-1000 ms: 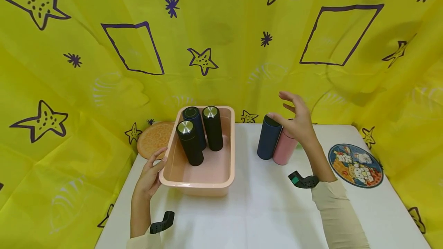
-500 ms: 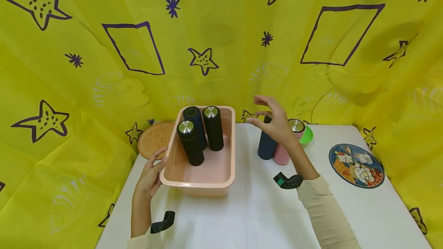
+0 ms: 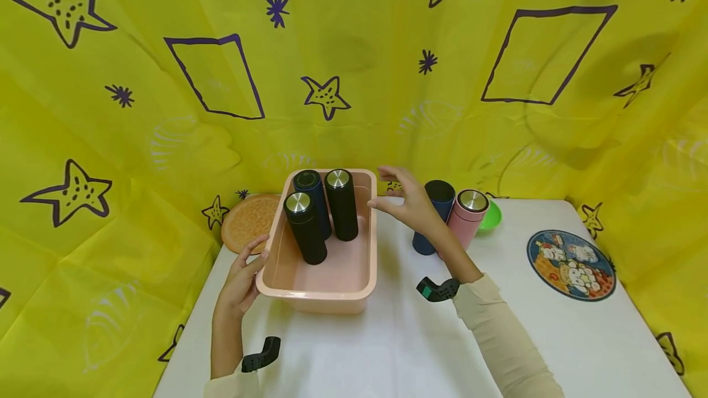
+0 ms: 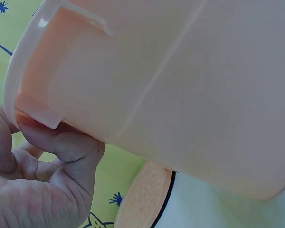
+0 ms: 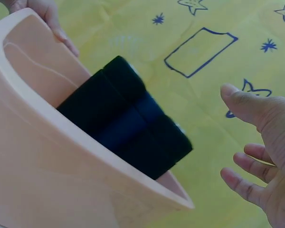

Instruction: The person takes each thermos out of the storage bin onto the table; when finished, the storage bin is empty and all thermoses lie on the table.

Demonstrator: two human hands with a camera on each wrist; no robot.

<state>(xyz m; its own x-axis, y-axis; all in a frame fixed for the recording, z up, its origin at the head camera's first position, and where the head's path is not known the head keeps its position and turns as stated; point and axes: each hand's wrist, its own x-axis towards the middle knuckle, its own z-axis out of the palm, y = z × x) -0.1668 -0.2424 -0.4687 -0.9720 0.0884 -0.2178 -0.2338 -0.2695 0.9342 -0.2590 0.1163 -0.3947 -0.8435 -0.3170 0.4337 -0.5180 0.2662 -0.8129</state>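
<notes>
A peach plastic tub (image 3: pixel 372 257) holds three upright flasks: a black flask with a silver-topped lid (image 3: pixel 307 235) in front, a second black flask (image 3: pixel 344 210) at the back right, and a dark blue flask (image 3: pixel 315 192) behind on the left. My left hand (image 3: pixel 243 278) grips the tub's left rim, thumb and fingers on either side of it in the left wrist view. My right hand (image 3: pixel 408 201) hovers just outside the tub's right rim, thumb and fingers spread apart. Nothing lies between them, as the right wrist view (image 5: pixel 270 137) also shows.
Right of the tub, a navy flask (image 3: pixel 440 192) and a pink flask (image 3: pixel 468 217) stand side by side, partly behind my right forearm. Behind them is a green bowl (image 3: pixel 491 217). A round patterned mat (image 3: pixel 572 266) lies far right, an orange round mat (image 3: pixel 243 223) at the left.
My right hand has moved left, from above the navy and pink flasks to the tub's right rim. The left hand and the tub have stayed in place.
</notes>
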